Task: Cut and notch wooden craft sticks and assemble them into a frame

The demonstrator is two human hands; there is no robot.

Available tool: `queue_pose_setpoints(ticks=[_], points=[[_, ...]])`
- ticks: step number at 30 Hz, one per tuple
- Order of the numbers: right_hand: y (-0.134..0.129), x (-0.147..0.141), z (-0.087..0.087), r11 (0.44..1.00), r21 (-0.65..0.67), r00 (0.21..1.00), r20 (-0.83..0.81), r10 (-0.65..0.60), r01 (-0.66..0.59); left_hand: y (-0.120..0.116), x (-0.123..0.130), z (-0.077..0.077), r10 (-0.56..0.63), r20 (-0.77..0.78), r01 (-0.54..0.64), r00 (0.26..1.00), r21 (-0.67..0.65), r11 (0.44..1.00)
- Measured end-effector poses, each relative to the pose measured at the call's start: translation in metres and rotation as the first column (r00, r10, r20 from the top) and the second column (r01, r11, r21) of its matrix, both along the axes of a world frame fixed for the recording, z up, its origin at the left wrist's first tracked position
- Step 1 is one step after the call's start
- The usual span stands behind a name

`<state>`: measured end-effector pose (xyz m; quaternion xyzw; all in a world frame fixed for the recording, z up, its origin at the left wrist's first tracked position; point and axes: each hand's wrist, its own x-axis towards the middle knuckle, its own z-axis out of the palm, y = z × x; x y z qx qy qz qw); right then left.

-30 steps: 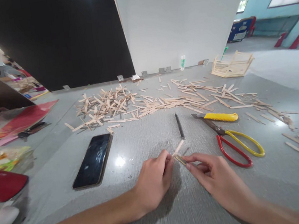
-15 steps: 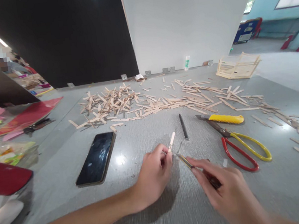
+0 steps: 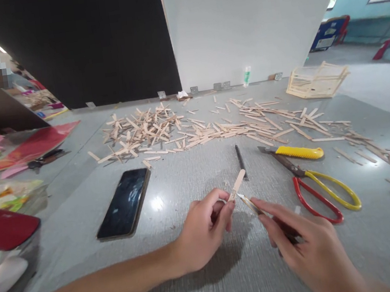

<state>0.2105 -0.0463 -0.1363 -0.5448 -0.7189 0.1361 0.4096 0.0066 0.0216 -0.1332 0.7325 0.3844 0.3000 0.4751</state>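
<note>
Between the thumb and fingers of my left hand (image 3: 205, 226) is a wooden craft stick (image 3: 238, 181), its rounded end pointing up and right, with dark marks near my fingertips. My right hand (image 3: 300, 237) grips a craft knife (image 3: 249, 203), whose blade tip is at or very near the stick's edge; I cannot tell if they touch. Most of the knife's handle is hidden in my palm. A black pen (image 3: 240, 159) lies just beyond the stick. To the right are red-and-yellow-handled scissors (image 3: 297, 171) and a yellow-handled cutter (image 3: 300, 152).
A phone (image 3: 123, 203) lies to the left. Loose craft sticks (image 3: 207, 132) spread across the table's far half, near a small stick frame (image 3: 318, 83) and a glue stick (image 3: 247, 77). Black and white panels (image 3: 261, 22) stand behind. A red object (image 3: 4, 226) is at far left.
The craft stick has turned to show its flat face, tilting further right. My right hand and the knife have shifted slightly right, and the blade is now close to the stick. The view moved a little.
</note>
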Motion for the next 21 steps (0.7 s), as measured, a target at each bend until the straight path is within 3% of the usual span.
queue_pose_setpoints(ticks=[13,21], points=[[-0.0023,-0.0019,-0.0045,0.999,0.032,1.000,0.000,-0.006,0.006,-0.0053,-0.0018,-0.0082,0.022,-0.045,-0.019,0.999,0.051,0.998],[-0.0015,-0.0004,-0.0007,0.992,-0.124,0.997,-0.067,0.026,-0.034,-0.0039,-0.0014,-0.0053,-0.005,0.002,0.005,1.000,-0.012,1.000]])
